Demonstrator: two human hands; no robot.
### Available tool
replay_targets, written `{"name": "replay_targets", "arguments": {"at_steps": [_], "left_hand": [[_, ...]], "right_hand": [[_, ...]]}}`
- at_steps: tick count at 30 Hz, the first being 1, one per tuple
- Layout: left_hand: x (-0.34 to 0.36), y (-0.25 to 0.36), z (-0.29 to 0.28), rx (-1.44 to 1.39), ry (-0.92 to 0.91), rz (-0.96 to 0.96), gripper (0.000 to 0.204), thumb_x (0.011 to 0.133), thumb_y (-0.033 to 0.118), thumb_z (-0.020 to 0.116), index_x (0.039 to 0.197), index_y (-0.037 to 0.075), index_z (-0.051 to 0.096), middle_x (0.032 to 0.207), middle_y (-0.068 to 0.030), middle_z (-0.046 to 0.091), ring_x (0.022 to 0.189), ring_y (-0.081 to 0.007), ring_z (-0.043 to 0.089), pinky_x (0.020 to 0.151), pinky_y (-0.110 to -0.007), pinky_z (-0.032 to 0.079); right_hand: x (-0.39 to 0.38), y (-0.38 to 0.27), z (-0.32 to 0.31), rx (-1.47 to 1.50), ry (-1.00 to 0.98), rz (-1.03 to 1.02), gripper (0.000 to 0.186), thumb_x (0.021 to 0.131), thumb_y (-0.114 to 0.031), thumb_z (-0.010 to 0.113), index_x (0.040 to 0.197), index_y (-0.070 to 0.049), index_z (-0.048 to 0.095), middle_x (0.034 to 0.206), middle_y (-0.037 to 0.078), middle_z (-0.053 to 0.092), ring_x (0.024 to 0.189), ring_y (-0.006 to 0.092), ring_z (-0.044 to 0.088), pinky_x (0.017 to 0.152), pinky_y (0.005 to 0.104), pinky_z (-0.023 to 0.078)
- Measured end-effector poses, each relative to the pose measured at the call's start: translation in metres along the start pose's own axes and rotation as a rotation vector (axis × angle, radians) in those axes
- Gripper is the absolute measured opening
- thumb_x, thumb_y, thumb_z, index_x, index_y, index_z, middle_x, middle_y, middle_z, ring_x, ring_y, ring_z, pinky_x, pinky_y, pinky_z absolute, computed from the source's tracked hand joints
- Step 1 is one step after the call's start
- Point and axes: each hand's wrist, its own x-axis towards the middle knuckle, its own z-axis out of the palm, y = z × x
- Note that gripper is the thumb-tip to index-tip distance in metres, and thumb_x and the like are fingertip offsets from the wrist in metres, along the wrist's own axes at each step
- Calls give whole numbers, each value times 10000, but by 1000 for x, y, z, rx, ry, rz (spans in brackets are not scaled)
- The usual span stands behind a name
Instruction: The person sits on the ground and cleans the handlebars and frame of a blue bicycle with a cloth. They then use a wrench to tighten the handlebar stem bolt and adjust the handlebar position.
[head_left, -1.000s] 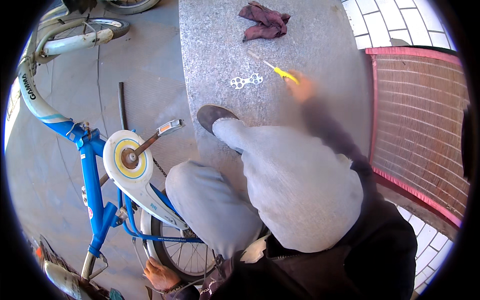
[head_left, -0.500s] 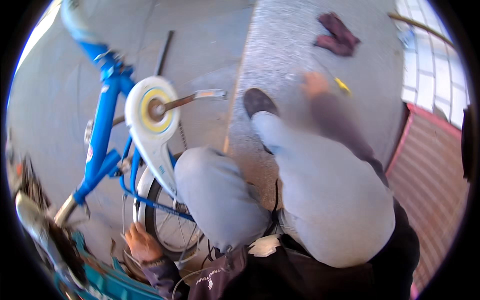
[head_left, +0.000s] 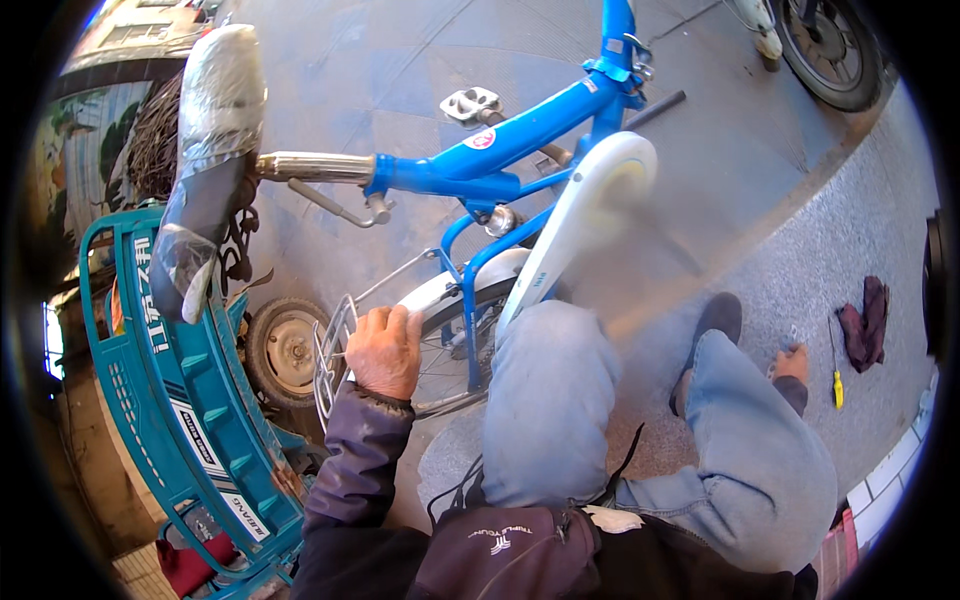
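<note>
My left hand [head_left: 385, 350] has its fingers curled over the white rear mudguard [head_left: 422, 300] of a blue bicycle [head_left: 535, 115], beside its wire rack [head_left: 334, 360]. The white chain guard [head_left: 560, 240] rises above my left knee; the crank area right of it is motion-blurred. Off to the right, my right hand [head_left: 789, 361] is low on the speckled slab [head_left: 840, 230], fingers bent at a small metal item too indistinct to make out. A yellow-handled screwdriver [head_left: 838, 388] lies just right of that hand, beside a crumpled maroon cloth [head_left: 866, 325].
A teal cargo tricycle [head_left: 170, 380] stands close at the left, behind a plastic-wrapped saddle [head_left: 218, 90]. Another wheel [head_left: 825, 55] is at the top right, near a dark bar [head_left: 655, 112] on the ground. White tiles [head_left: 890, 470] edge the lower right.
My right hand has let go of the screwdriver, now lying on the slab. The view has swung left, bringing the tricycle in. My left hand stays on the rear wheel area.
</note>
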Motion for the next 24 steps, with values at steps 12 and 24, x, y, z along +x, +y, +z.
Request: {"name": "replay_targets", "arguments": {"at_steps": [12,24], "left_hand": [[-1,3,-7,5,-46,-38,176,862,223,699,929,62,677,885,-90,648,802,-288,623,676,-393,502],[-7,3,-4,49,-9,-37,246,859,208,693,1045,53,654,933,-89,647,839,-280,612,698,-387,481]], "right_hand": [[-3,-9,-15,-230,-128,-161,337,734,-243,720,960,2,666,919,205,697,907,354,675,840,423,525],[7,-60,-136,-400,-555,-430,332,791,-189,699,1055,2,636,887,152,687,851,285,669,785,384,525]]}}
